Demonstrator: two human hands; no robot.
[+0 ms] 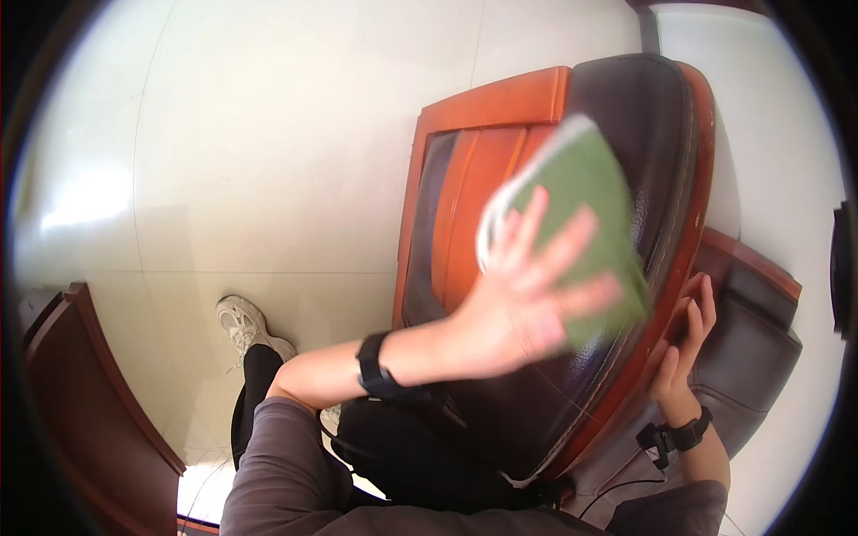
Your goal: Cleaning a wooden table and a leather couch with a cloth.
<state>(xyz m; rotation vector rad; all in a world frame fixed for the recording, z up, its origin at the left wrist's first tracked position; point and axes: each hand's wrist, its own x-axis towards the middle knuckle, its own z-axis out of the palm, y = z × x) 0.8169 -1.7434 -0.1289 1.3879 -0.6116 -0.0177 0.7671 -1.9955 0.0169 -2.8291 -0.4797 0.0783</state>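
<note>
1. Left hand (523,299): nearest the camera, blurred; fingers spread over a green cloth with a white border (581,192). No pinch is visible.
2. Cloth position: beneath the left hand, over a chair with an orange-brown wooden frame and dark leather padding (527,402). Pressure on the leather cannot be told.
3. Right hand (684,359): right of the cloth, fingers extended, apparently against the chair's outer wooden edge.
4. Caution: with the fingers spread, the cloth may slide out or bunch.
5. Caution: should the right hand lose contact, sideways force may shift the chair.
6. Caution: the thin black cable (630,483) below the right hand may snag during a long reach.
7. Beyond the left hand: glossy pale tiled floor (268,179).
</note>
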